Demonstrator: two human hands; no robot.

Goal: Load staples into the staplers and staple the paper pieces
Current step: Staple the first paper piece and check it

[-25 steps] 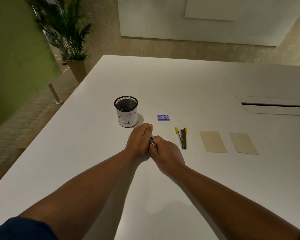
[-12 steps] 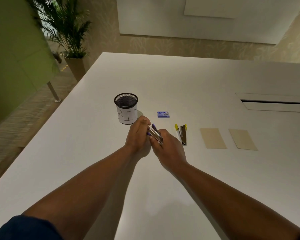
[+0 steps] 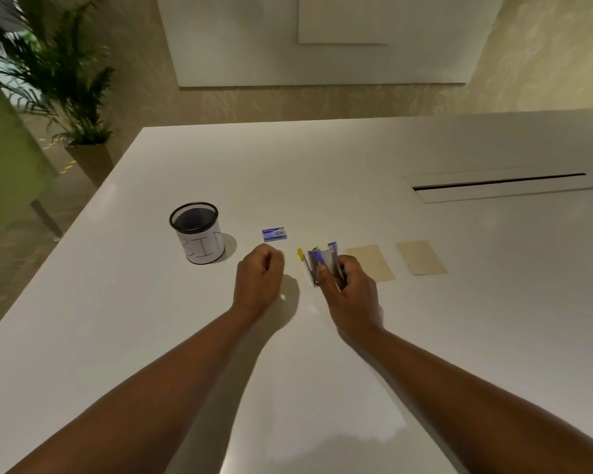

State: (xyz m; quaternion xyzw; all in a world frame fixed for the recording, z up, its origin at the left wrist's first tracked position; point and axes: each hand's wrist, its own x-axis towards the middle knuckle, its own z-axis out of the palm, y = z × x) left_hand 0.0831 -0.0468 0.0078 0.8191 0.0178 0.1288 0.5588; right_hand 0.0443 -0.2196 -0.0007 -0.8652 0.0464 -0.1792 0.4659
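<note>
Right hand: we are seeing the right hand [image 3: 351, 289] gripping a purple stapler [image 3: 326, 260], fingers and thumb curling round it, its purple-tipped ends pointing away from us.
Left hand: the left hand [image 3: 259, 280] is hanging above the bench [image 3: 459, 319] with its fingers curled in; it is holding nothing that we can make out.
Purple stapler: it is sitting in the right hand, just in front of the yellow stapler; whether its lid is hinged open we cannot tell for sure.
Yellow stapler: a yellow stapler [image 3: 303, 260] is lying on the bench, partly hiding behind the purple one and the right thumb.
Staple box: a small blue staple box [image 3: 274, 234] is lying flat on the bench, beyond the gap between the two hands.
Paper pieces: two tan paper pieces are lying flat to the right, the nearer paper [image 3: 370, 261] just beside the right hand, the farther paper [image 3: 421, 257] a little apart from it.
Cup: a black mesh cup [image 3: 199, 232] with a white label reading "BIN" is standing upright to the left of the staple box.
Bench slot: a long dark slot [image 3: 498, 182] is running across the far right of the bench.
Background: a potted plant [image 3: 72, 97] is standing on the floor past the bench's left corner.
</note>
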